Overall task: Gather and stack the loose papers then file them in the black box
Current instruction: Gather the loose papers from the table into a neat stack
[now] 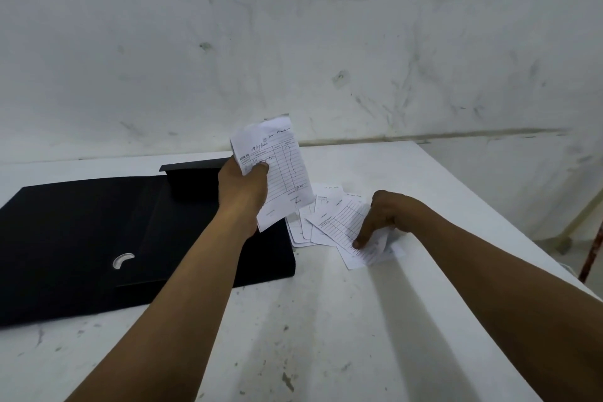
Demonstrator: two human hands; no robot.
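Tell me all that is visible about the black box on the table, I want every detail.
The black box is a flat, matte file case, plastic or stiff board by its look, lying on the white table at the left. Its front flap carries a pale half-moon cutout. At the far edge a narrow black flap stands raised, so it may be partly open; the inside is not visible. The left hand, holding papers, hovers over its right part. Loose papers lie by its right edge.

A scuffed white table [326,320] carries a flat black file box [98,238] at left and, just beside its right edge, fanned loose receipt slips [329,222], perhaps half a dozen.
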